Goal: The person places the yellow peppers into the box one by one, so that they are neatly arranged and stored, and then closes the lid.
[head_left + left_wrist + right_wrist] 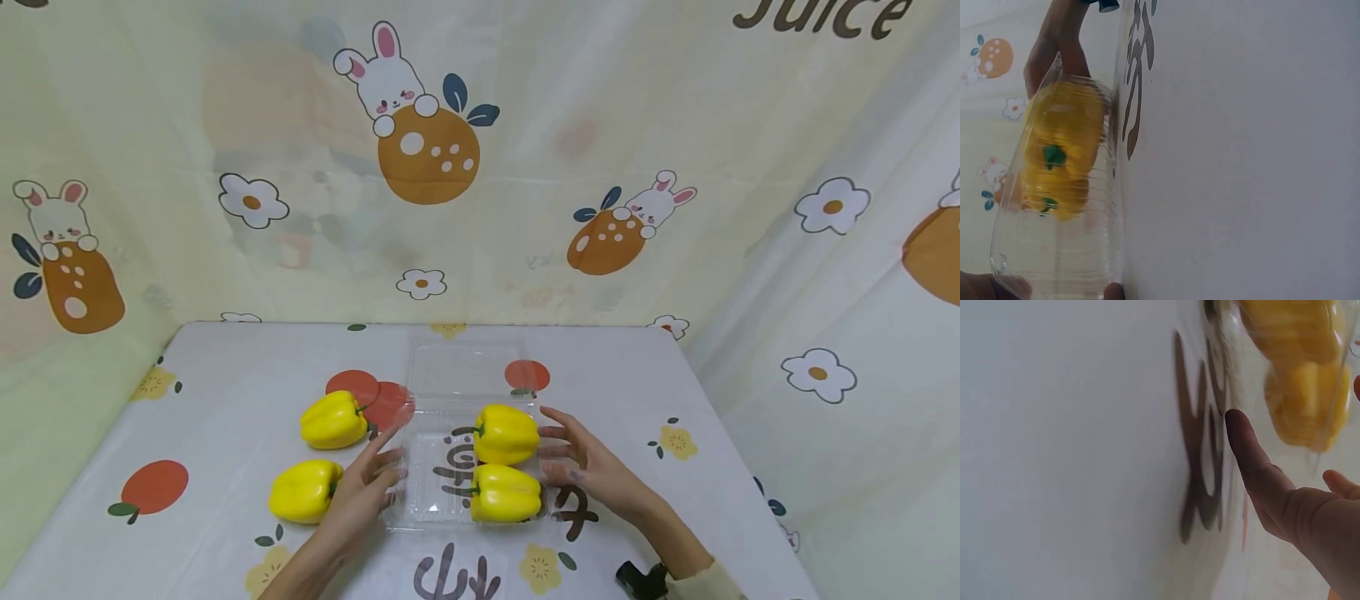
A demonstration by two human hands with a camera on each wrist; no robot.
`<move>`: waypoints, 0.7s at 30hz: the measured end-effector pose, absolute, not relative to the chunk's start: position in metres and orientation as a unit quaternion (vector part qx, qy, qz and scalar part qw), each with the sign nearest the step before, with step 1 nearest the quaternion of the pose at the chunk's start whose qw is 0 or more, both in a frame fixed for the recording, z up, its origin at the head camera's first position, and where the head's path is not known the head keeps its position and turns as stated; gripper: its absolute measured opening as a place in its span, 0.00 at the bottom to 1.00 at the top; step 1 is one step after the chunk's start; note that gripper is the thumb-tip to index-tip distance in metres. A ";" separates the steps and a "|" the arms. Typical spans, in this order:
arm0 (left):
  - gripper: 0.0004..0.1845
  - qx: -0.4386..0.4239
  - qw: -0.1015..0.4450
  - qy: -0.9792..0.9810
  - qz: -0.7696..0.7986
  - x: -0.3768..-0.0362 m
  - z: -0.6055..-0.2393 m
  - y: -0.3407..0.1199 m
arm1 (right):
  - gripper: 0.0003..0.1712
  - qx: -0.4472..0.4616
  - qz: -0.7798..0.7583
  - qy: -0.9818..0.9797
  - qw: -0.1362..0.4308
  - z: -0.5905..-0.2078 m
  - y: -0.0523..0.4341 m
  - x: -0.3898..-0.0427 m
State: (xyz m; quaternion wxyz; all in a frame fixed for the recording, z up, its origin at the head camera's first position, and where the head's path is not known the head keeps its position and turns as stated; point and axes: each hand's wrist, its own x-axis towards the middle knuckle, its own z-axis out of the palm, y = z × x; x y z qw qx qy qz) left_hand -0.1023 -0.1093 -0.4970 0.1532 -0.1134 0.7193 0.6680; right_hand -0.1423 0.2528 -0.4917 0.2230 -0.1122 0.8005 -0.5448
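Note:
A clear plastic clamshell box (pixel 438 508) lies on the table with its lid (pixel 468 371) folded back behind it. Inside its right half sit two yellow bell peppers, a rear one (pixel 507 435) and a front one (pixel 507 493), green stems pointing left. My left hand (pixel 363 487) is at the box's left wall, its fingers spread along the side. On the opposite side, my right hand (pixel 592 467) has its fingers extended by the right wall; the right wrist view shows the thumb (pixel 1254 444) low near the tabletop. Whether either hand presses the plastic, I cannot tell.
Two more yellow bell peppers lie left of the box, one further back (pixel 333 420) and one nearer (pixel 303 492), partly behind my left hand. A white printed cloth (pixel 225 400) covers the table. Printed curtains (pixel 525 167) hang behind and at the sides.

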 end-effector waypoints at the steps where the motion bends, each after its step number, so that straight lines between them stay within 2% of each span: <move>1: 0.36 -0.113 0.153 0.719 0.668 -0.102 -0.497 -0.109 | 0.49 -0.110 -0.548 0.796 0.232 -0.493 0.253 -0.141; 8: 0.36 -0.115 0.149 0.721 0.666 -0.103 -0.497 -0.108 | 0.52 -0.109 -0.572 0.768 0.267 -0.496 0.253 -0.136; 21: 0.36 -0.115 0.144 0.726 0.662 -0.101 -0.496 -0.106 | 0.58 -0.100 -0.600 0.740 0.286 -0.497 0.251 -0.132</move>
